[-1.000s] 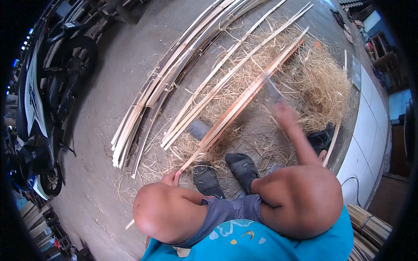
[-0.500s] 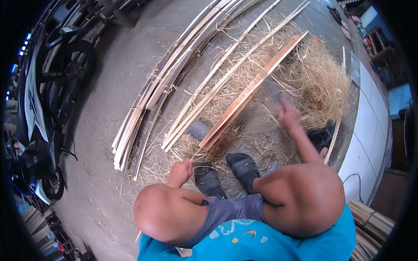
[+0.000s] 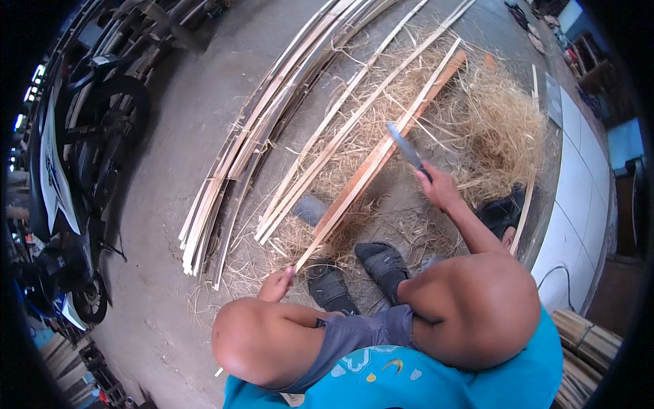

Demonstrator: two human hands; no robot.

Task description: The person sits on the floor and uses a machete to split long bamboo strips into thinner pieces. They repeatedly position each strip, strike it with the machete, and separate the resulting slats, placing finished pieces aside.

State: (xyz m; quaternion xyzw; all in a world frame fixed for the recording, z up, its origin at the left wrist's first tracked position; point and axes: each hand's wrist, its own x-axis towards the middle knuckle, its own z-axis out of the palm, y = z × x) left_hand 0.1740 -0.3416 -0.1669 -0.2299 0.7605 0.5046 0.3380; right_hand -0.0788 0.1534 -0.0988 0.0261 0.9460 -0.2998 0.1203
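Observation:
In my left hand is the near end of a long pale wooden strip, pinched between the fingers. The strip runs away from me along a reddish-brown board, which slants up from the floor. My right hand is closed round the dark handle of a knife. Its blade crosses the strip about midway along the board, seemingly touching it. Under the board's near part a grey cylinder shows on its left side. Thin shavings lie all around.
A large heap of curly shavings lies to the right. Several loose strips and a thick bundle of strips lie to the left of the board. A motorbike stands at far left, white tiles at right.
My right hand has raised the knife from the board's right side onto the strip, and the blade now points up-left. My left hand has drawn slightly nearer, down and left.

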